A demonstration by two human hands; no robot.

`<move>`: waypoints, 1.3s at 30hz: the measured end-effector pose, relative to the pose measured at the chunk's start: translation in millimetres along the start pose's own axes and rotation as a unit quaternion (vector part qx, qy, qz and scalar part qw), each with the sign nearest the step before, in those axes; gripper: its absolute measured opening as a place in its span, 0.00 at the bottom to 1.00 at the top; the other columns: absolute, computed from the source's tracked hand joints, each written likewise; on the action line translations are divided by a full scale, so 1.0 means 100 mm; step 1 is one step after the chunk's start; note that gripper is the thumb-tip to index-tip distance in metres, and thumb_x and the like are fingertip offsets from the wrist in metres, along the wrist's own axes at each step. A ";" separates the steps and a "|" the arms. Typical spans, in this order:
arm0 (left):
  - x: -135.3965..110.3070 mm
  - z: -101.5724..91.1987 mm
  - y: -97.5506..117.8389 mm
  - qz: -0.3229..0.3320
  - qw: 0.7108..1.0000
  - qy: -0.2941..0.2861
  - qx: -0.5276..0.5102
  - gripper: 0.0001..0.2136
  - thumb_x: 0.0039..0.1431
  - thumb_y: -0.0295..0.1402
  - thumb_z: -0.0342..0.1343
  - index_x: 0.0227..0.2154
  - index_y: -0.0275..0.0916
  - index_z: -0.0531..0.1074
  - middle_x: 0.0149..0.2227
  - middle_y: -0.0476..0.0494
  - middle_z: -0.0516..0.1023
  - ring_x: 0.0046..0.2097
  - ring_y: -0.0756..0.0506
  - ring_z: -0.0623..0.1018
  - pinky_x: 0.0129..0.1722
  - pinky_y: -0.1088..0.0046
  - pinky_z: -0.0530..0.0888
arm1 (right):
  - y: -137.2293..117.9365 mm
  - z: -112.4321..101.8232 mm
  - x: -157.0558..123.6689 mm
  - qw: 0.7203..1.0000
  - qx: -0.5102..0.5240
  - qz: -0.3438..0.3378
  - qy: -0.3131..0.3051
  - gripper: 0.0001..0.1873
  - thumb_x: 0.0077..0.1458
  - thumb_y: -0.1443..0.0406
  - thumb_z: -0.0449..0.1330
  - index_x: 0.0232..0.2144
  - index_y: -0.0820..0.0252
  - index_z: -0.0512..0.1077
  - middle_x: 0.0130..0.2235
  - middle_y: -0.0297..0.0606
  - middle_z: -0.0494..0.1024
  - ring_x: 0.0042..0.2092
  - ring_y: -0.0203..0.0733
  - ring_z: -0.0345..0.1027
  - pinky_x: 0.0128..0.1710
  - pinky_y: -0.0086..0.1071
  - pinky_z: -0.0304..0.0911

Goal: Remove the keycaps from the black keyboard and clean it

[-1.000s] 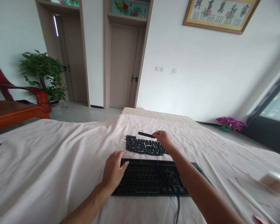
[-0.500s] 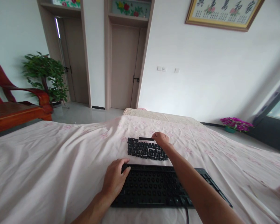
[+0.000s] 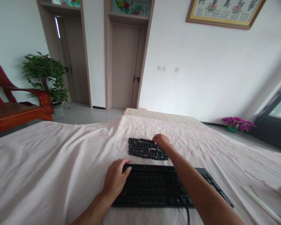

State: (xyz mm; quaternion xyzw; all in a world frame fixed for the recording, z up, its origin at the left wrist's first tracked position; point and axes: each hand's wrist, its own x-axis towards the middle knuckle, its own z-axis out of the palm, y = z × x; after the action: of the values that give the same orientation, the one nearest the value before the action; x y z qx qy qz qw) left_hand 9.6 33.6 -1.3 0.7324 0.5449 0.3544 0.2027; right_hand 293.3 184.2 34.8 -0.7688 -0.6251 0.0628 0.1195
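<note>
Floral-draped surface (image 3: 84, 159), left hand (image 3: 115, 176) clasping the corner of a black keyboard (image 3: 152, 187), right hand (image 3: 162, 140) pinching a long key (image 3: 146, 140) by loose keycaps (image 3: 142, 149), white wall (image 3: 192, 93), brown door (image 3: 124, 65).

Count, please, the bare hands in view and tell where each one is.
2. Left hand: at the far left corner of the black plastic keyboard. Right hand: at the right end of the long, narrow black bar. No other hand shows.
</note>
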 end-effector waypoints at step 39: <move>-0.30 -0.24 0.35 0.236 0.965 -0.019 0.116 0.13 0.63 0.37 0.48 0.47 0.44 0.72 0.51 0.43 0.72 0.56 0.42 0.67 0.59 0.59 0.61 | 0.35 -0.57 -2.21 0.987 -0.034 -0.136 0.075 0.24 0.65 0.54 0.43 0.31 0.58 0.74 0.36 0.39 0.76 0.37 0.40 0.70 0.33 0.29 0.52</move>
State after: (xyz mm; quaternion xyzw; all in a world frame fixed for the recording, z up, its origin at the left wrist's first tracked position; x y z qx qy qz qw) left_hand 9.6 -8.2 29.7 0.8654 0.3896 0.3128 0.0371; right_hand 293.9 -44.1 68.5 -0.6829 -0.7149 -0.0329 0.1470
